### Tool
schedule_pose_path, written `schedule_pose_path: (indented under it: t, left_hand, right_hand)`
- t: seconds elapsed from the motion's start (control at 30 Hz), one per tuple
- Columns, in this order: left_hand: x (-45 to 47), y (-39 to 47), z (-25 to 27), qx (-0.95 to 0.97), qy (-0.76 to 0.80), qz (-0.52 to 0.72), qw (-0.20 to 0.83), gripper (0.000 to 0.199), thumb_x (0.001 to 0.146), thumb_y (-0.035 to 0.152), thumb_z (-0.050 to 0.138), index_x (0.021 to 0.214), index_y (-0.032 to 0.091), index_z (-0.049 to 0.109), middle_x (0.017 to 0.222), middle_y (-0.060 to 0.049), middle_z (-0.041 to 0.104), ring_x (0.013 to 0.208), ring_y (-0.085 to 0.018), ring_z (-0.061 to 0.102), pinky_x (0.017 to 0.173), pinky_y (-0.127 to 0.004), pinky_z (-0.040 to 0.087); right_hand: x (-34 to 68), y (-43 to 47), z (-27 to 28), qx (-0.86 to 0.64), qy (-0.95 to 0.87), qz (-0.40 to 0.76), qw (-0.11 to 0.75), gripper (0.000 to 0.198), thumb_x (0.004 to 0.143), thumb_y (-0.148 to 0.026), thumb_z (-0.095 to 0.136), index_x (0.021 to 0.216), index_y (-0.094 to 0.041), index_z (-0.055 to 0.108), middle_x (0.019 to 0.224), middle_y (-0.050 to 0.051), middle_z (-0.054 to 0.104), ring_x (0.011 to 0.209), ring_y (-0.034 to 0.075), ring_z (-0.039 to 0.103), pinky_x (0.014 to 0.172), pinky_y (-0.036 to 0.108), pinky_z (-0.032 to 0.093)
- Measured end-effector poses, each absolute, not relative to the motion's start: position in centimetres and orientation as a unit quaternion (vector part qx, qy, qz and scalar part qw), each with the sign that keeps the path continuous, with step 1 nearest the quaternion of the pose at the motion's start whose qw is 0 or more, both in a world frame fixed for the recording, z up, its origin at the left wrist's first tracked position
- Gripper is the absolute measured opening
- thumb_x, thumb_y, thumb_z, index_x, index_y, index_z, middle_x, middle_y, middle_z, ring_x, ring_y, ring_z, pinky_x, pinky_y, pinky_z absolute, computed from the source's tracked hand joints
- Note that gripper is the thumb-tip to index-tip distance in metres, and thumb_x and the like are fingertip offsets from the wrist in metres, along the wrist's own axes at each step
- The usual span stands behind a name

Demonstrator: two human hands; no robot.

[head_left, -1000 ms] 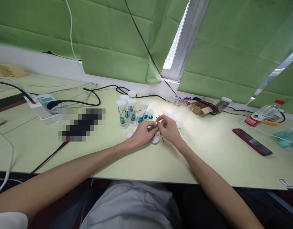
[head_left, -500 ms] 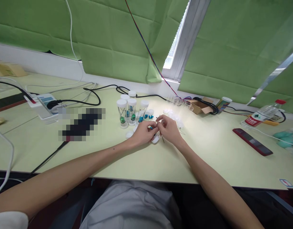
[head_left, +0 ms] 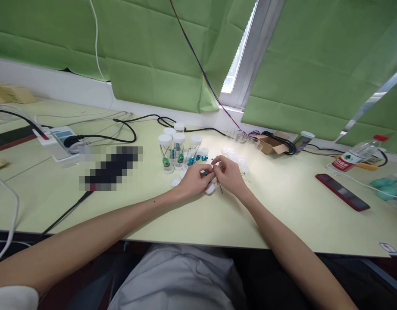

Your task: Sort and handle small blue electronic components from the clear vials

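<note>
My left hand (head_left: pixel 195 180) and my right hand (head_left: pixel 229 174) meet fingertip to fingertip above the table. The left fingers are closed around a small shiny blue piece (head_left: pixel 205 173), partly hidden by them. Pinched in my right hand is a thin dark wire (head_left: pixel 221 188), its end sticking out below the fingers. A white cap (head_left: pixel 210 188) lies under the hands. Just beyond my left hand stand clear tubes with white lids (head_left: pixel 165 153), some with green or blue bells and wires inside. Loose blue bells (head_left: pixel 204 158) lie beside them.
White caps (head_left: pixel 239 160) are heaped behind my right hand, with clear empty tubes (head_left: pixel 242 137) farther back. An open cardboard box (head_left: pixel 272 143), a bottle (head_left: pixel 350 157) and a dark red phone-like slab (head_left: pixel 342 192) are on the right. A power strip (head_left: pixel 57 144) and cables occupy the left.
</note>
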State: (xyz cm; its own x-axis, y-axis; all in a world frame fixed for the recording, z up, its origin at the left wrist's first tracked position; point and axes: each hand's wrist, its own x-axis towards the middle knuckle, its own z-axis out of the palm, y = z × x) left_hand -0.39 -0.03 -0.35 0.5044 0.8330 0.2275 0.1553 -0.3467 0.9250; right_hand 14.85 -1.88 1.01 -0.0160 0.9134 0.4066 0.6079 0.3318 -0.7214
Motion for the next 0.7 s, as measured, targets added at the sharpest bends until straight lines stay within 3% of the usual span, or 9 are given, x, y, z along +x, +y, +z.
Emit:
schedule_pose_path:
  t: [0.7]
  left_hand:
    - [-0.46,0.22,-0.59,0.742,0.332,0.37,0.449,0.026,0.086,0.037,0.056,0.07,0.016,0.061,0.06,0.0,0.058,0.042,-0.009,0.051,0.043,-0.023,0.037]
  right_hand:
    - [14.77,-1.85,1.09,-0.554,-0.691,0.182,0.427,0.016,0.079,-0.016,0.046,0.086,-0.02,0.06,0.05,-0.006,0.05,0.047,0.013,0.052,0.056,0.025,0.041]
